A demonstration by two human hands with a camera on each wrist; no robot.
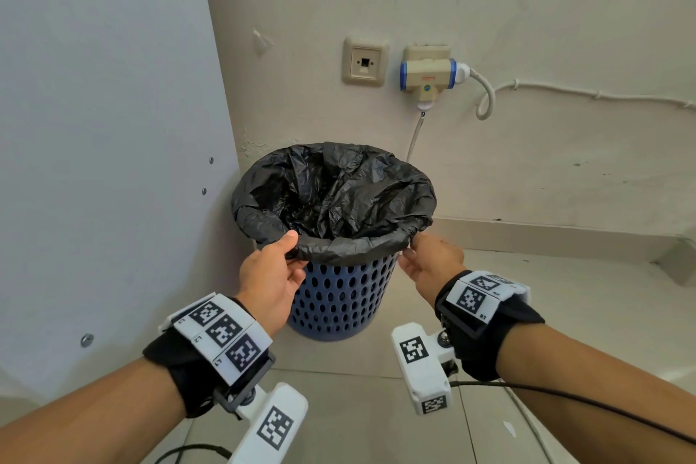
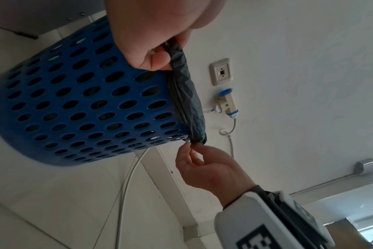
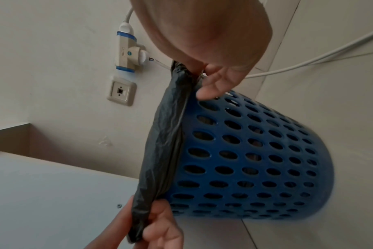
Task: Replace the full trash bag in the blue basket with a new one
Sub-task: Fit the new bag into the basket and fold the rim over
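We pinch the black trash bag rolled over the blue basket rim: left hand at its near-left, right hand at its near-right

The tiled floor carries the blue basket, which stands upright in the corner near the wall. A white cable runs along the floor.

one basket, one bag (black), two wall sockets
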